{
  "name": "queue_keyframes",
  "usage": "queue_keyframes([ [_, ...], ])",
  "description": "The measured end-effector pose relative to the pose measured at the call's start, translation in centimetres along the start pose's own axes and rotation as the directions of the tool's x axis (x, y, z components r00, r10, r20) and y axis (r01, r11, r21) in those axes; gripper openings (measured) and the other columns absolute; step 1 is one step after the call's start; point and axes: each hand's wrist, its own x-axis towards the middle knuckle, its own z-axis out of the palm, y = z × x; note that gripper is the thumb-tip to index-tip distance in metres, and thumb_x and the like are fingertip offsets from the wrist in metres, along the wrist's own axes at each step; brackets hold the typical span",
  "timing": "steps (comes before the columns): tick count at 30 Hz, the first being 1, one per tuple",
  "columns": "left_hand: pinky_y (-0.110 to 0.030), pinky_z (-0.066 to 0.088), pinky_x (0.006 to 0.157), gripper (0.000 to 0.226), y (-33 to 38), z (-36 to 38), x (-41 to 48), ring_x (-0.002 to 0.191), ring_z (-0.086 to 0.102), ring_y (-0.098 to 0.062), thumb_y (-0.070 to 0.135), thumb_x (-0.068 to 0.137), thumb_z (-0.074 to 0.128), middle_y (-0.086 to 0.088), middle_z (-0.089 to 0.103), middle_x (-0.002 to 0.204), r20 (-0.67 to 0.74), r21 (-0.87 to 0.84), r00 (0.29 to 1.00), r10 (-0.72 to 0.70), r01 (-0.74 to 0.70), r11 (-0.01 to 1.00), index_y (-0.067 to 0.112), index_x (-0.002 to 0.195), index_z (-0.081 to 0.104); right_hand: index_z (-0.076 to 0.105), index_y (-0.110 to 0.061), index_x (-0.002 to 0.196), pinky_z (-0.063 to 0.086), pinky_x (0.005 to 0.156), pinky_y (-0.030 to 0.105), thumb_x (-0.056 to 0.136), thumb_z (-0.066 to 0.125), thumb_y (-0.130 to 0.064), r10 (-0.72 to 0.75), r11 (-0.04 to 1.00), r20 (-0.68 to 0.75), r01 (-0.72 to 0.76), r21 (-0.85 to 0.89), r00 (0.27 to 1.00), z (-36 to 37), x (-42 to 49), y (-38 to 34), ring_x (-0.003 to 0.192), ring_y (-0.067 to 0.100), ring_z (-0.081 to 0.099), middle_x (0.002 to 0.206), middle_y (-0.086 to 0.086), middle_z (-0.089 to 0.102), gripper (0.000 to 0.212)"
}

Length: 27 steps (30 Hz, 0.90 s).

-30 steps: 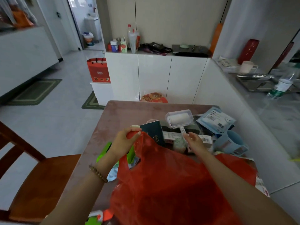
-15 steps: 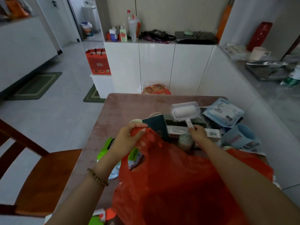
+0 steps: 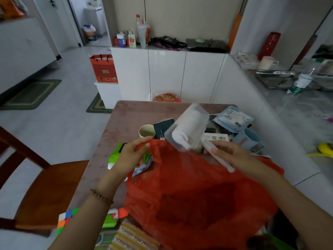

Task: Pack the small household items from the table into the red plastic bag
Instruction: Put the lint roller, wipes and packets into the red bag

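The red plastic bag lies open on the table's near half. My left hand pinches its rim at the left and holds it up. My right hand grips the white handle of a lint roller in a clear cover, lifted and tilted over the bag's mouth. Behind the bag on the pink table lie a beige cup, a dark green booklet, a blue-white packet, a light blue mug and a barcoded box.
A green package lies left of the bag. A colour cube, a green-orange item and a striped sponge sit at the near edge. A wooden chair stands left; white cabinets behind; a counter right.
My right hand took the lint roller by its handle, lifted it off the pile and swung it toward the bag's mouth. The left hand kept hold of the bag rim.
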Motion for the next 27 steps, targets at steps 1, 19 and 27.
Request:
queue_keyframes([
  [1, -0.011, 0.035, 0.041, 0.025, -0.2, 0.0, -0.4, 0.034, 0.041, 0.000, 0.010, 0.096, 0.048, 0.014, 0.050, 0.037, 0.003, -0.011, 1.000, -0.014, 0.014, 1.000, 0.023, 0.115, 0.058, 0.061, -0.036, 0.112, 0.054, 0.072, 0.015, 0.089, 0.056, -0.030, 0.008, 1.000, 0.085, -0.006, -0.027, 0.996, 0.0, -1.5, 0.0, 0.084, 0.002, 0.068, 0.092, -0.010, 0.073, 0.024],
  [19, -0.011, 0.032, 0.035, 0.027, -4.7, 0.0, -4.0, 0.028, 0.040, -0.002, 0.008, 0.095, 0.051, 0.000, 0.049, 0.038, 0.072, 0.070, 0.983, -0.170, 0.165, 0.984, 0.007, 0.120, 0.062, 0.061, -0.010, 0.119, 0.043, 0.072, 0.006, 0.089, 0.062, -0.015, 0.350, 0.925, 0.309, -0.274, -0.263, 0.884, 8.5, -1.7, 12.8, 0.084, -0.005, 0.060, 0.120, 0.011, 0.064, 0.031],
  [27, -0.001, 0.041, 0.054, 0.023, -5.5, 0.5, -4.3, 0.057, 0.058, 0.006, 0.009, 0.095, 0.051, 0.025, 0.061, 0.061, 0.103, 0.143, 0.990, -0.099, 0.083, 0.986, 0.029, 0.103, 0.061, 0.061, -0.033, 0.120, 0.037, 0.097, 0.016, 0.083, 0.044, -0.067, 0.452, 0.891, 0.323, -0.442, -0.108, 0.831, 7.8, -2.8, 10.6, 0.116, 0.001, 0.052, 0.129, -0.017, 0.056, 0.053],
])
